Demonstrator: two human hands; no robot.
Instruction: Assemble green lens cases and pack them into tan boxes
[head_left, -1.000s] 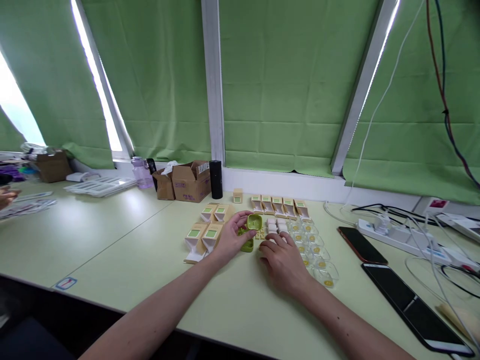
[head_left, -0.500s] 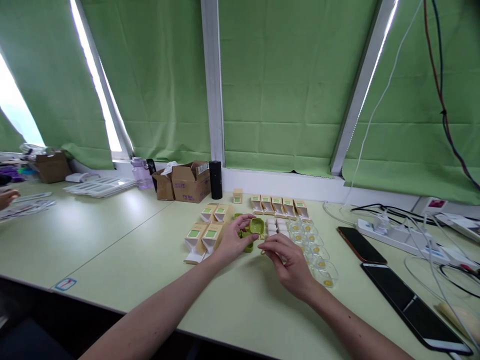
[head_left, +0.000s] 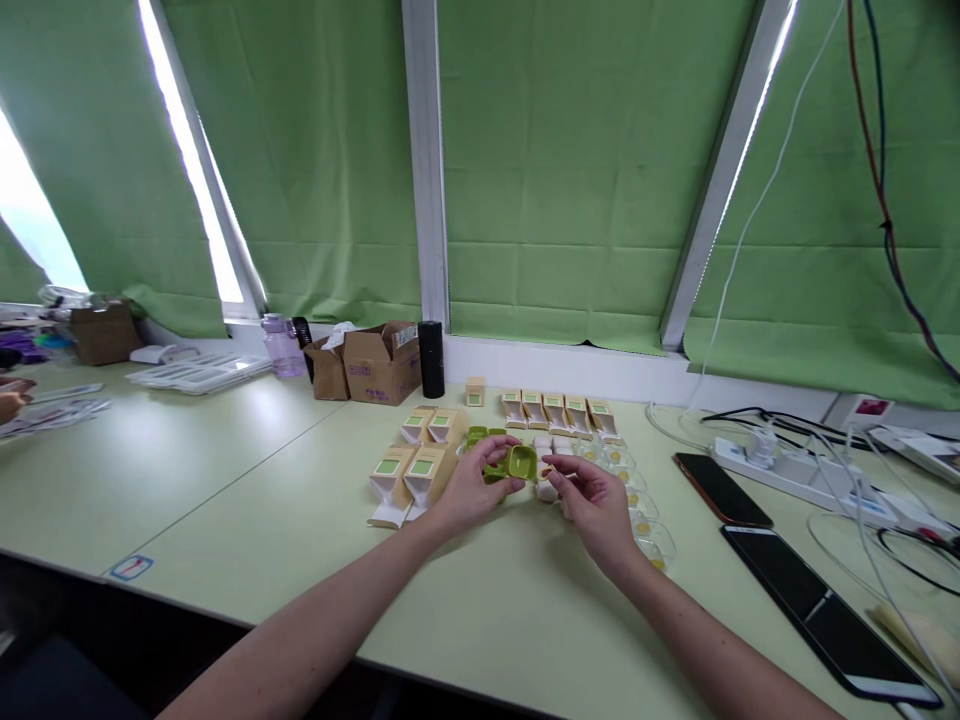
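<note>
I watch the left hand (head_left: pixel 474 488) grasping a small green cup (head_left: pixel 523 462) between thumb and fingers, its open side turned toward me. The cup is held over the table (head_left: pixel 285 520), near the middle, with more green cups (head_left: pixel 476 434) just beyond and to the left.

The right hand (head_left: pixel 598 507) is close on the right, thumb and fingertips pinched on a small brownish piece (head_left: pixel 547 471), too tiny for me to make out. Behind that hand are white blocks (head_left: pixel 545 492), then clear cups (head_left: pixel 654 535) farther right. Paper cartons (head_left: pixel 421 472) stand to the left.

I take the cup for light, stiff, smooth plastic: it should keep its shape but could slip, so I'd hold it by opposite outer walls, just under the rim, leaving the opening free. The piece looks almost weightless and easy to drop; I'd pinch it by its edges, without squeezing hard.
</note>
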